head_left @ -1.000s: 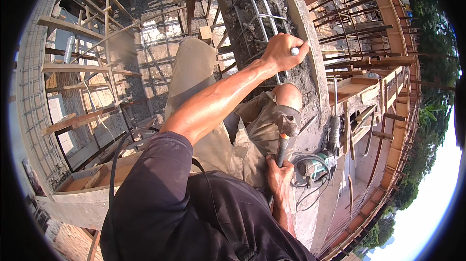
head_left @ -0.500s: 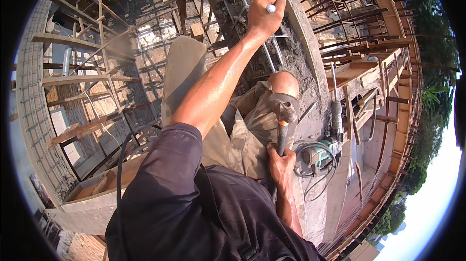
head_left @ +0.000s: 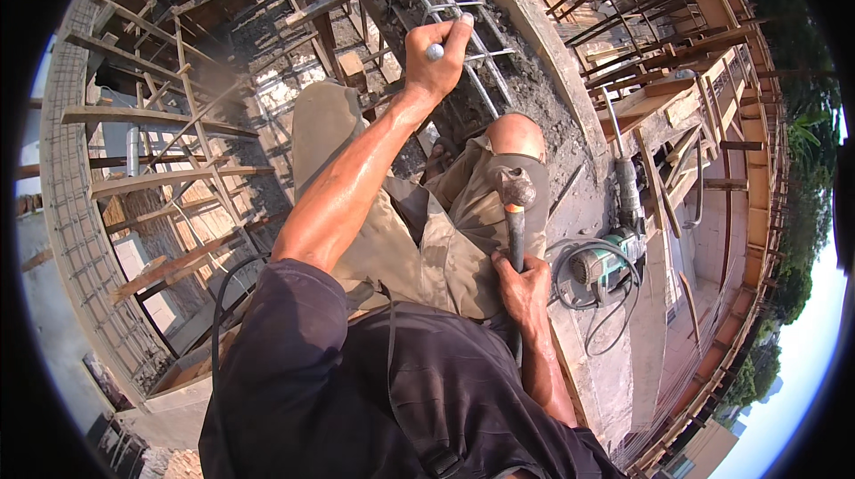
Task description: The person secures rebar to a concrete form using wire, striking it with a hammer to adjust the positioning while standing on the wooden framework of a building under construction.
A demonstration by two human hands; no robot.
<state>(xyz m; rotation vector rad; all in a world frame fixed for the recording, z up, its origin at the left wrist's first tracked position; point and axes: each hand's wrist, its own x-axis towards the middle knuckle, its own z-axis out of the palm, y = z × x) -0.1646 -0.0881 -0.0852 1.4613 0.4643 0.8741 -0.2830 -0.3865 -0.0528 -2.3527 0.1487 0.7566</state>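
Observation:
My left hand (head_left: 436,60) is closed in a fist around a steel chisel (head_left: 434,52), whose round end shows above the fingers. The chisel's lower part is hidden under the hand. The fist is held out ahead, beside steel reinforcing bars (head_left: 481,87) lying in a trough of broken concrete (head_left: 525,69). Close to my right thigh, my right hand (head_left: 524,288) grips the dark handle of a hammer (head_left: 515,230). The hammer stands nearly upright in view, its worn metal head (head_left: 514,190) by my knee.
A green and grey demolition hammer (head_left: 606,265) with a coiled cable lies on the concrete to my right. Timber formwork (head_left: 677,96) stands beyond it. At left, an opening crossed by wooden beams (head_left: 178,181) drops to a lower level. A rebar mesh (head_left: 76,212) runs along the far left.
My left hand has moved left and a little nearer with the chisel, off the bars. The hammer head is slightly higher in view, still in my right hand. The whole view has turned slightly.

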